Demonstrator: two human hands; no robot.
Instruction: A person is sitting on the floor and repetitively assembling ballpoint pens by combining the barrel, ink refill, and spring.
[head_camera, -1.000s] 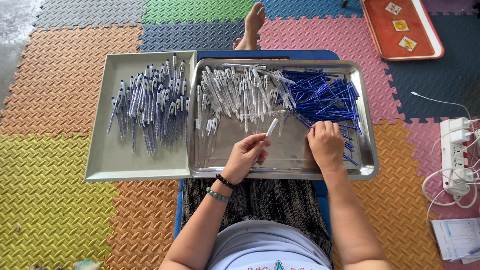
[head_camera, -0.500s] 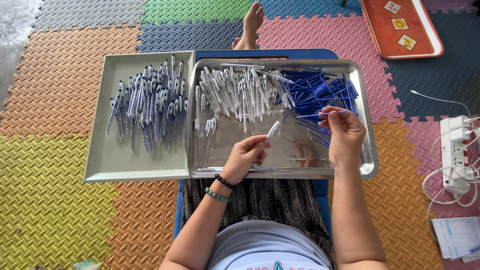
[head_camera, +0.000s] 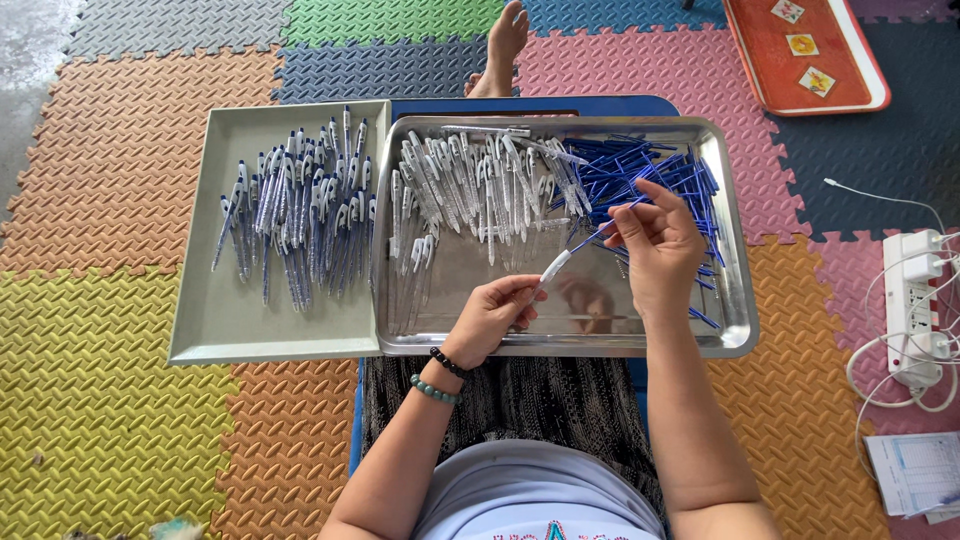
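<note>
Nearest the body, the left hand (head_camera: 492, 318) hovers over the near edge of the shiny steel tray (head_camera: 735, 330), its fingertips pinched on the lower end of a clear plastic pen barrel (head_camera: 555, 266) that tilts up and to the right. The barrel is see-through and pale, short and slim. Just beyond it, the right hand (head_camera: 655, 250) holds a thin blue ink refill (head_camera: 600, 232) between thumb and forefinger, the other fingers curled loosely; the refill's lower end meets the barrel's open top, both held above the tray's bare middle.

Farther in, along the steel tray's far edge, lies a heap of clear barrels (head_camera: 470, 185) towards its left and a loose pile of blue refills (head_camera: 645, 170) in its far right corner. Touching the steel tray's left edge sits a flat grey rectangular tray (head_camera: 215, 330); a cluster of finished blue-and-clear pens (head_camera: 295, 215) fills its far half, the near half showing bare metal.
</note>
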